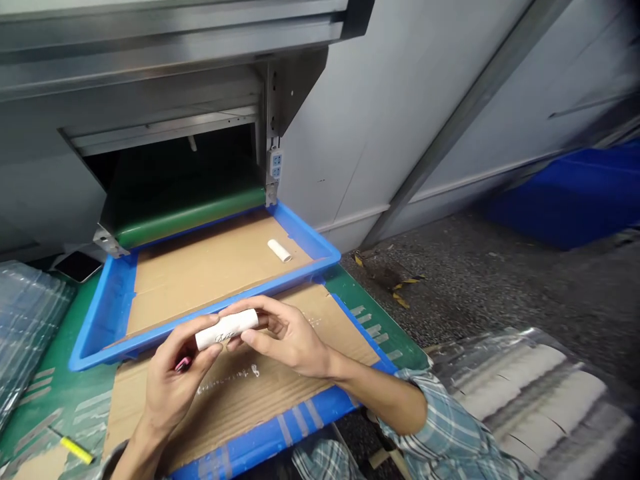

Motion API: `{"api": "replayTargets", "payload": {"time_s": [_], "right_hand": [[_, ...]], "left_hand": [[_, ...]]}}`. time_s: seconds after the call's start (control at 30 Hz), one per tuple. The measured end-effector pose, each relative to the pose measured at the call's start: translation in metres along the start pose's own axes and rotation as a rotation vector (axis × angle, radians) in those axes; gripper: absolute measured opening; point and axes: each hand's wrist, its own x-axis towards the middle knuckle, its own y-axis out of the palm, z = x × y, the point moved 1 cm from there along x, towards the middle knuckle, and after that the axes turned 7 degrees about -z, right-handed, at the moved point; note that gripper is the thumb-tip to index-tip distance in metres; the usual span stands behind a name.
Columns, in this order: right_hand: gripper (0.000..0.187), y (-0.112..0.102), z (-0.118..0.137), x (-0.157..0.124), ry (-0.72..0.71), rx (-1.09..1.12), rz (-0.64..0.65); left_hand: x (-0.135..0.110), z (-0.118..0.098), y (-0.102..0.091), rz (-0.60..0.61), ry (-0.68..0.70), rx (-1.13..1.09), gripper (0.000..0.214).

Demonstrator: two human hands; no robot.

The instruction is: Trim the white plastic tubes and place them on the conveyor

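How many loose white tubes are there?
3: one tube between left hand and right hand, another tube in the blue tray, third tube in the dark opening. More may hide there.

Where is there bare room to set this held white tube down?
Widest: the tray's cardboard, bordered by the green roller, the blue tray's near wall and another white tube at right. Crowded: far left, with clear plastic and phone; and the front cardboard beneath the left hand and right hand.
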Motion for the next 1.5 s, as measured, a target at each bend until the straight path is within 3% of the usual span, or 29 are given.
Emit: {"api": "replayTargets", "payload": {"time_s": [0.23,0.33,0.67,0.9,1.5], "right_hand": [[0.026,0.0,0.003,0.002,-0.077,0.021,-0.037],[0.038,0.001,0.008,0.002,-0.114,0.009,-0.01],[0.036,-0.001,0.006,0.0,-0.231,-0.069,0.06],[0.035,-0.004,0.003,0.001,-0.298,-0.13,0.047],[0.03,-0.002,0.0,-0.001,-0.194,-0.202,-0.019]], "left_hand": [[-0.003,0.002,0.002,0.06,0.165,0.008,0.021],[-0.003,0.006,0.001,0.055,0.138,0.028,0.022],[-0.005,0.008,-0.001,0.058,0.047,0.017,0.026],[-0.005,0.01,-0.002,0.064,0.086,0.011,0.026],[0.0,0.001,0.001,0.042,0.027,-0.03,0.021]]}}
